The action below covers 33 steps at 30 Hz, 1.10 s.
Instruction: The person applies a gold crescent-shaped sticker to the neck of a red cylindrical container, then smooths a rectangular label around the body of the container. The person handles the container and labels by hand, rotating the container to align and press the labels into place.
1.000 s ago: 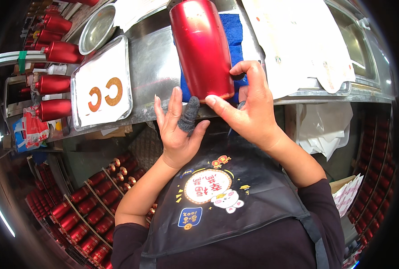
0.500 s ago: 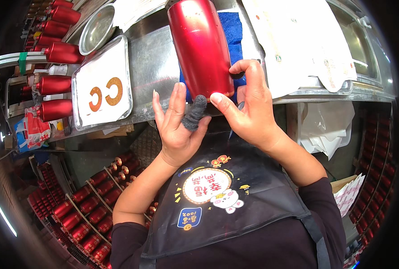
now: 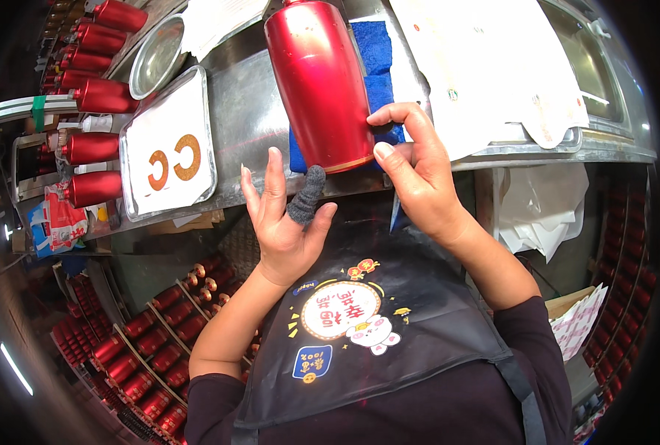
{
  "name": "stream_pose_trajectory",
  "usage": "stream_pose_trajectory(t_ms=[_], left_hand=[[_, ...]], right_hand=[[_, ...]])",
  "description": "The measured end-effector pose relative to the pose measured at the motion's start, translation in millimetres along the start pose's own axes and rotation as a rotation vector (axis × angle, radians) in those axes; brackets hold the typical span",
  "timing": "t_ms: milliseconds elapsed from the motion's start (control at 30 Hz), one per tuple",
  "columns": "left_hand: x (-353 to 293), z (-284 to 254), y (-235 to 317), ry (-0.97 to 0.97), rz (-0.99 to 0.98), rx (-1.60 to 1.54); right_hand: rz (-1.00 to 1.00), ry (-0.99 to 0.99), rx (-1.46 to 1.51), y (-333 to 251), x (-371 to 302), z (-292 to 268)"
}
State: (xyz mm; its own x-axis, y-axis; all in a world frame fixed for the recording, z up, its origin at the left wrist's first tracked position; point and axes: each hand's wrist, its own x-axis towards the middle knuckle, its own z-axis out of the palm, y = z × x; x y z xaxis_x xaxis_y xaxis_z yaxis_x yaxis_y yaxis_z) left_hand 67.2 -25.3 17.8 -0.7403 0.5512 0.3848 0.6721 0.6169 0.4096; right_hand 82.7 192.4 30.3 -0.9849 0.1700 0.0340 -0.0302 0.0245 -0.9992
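A large glossy red bottle [image 3: 321,85] lies on a blue cloth [image 3: 378,55], its base toward me. Below the base, my left hand [image 3: 289,230] has its fingers spread; a grey knitted finger cover [image 3: 305,196] sits on the index finger, its tip at the base's rim. My right hand [image 3: 419,170] is beside the base on the right, index finger curled at the bottle's side and thumb near the rim. From under its palm sticks a slim pointed bluish tool [image 3: 395,213], mostly hidden by the curled fingers.
Left of the bottle, a tray [image 3: 212,148] holds a white sheet with gold letter-shaped pieces [image 3: 187,157]. A metal bowl [image 3: 158,58] stands behind it. White paper sheets [image 3: 456,67] cover the right side of the metal table. Racks of red bottles [image 3: 148,341] stand below left.
My left hand has drawn back slightly, down and left, from the bottle. My right thumb has moved away from the base's rim to its right side. More of the pointed tool shows.
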Motion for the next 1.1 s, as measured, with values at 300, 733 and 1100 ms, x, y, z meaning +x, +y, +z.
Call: stream_pose_trajectory(t_ms=[300, 733, 1100], left_hand=[[6.1, 0.0, -0.4, 0.008, 0.073, 0.05], [14.9, -2.4, 5.2, 0.015, 0.117, 0.096], [33.2, -9.3, 16.7, 0.02, 0.165, 0.19]], right_hand=[[-0.195, 0.115, -0.31, 1.5, 0.1, 13.8], [-0.073, 0.078, -0.027, 4.8, -2.0, 5.5], [-0.166, 0.057, -0.192, 7.3, -2.6, 5.6]])
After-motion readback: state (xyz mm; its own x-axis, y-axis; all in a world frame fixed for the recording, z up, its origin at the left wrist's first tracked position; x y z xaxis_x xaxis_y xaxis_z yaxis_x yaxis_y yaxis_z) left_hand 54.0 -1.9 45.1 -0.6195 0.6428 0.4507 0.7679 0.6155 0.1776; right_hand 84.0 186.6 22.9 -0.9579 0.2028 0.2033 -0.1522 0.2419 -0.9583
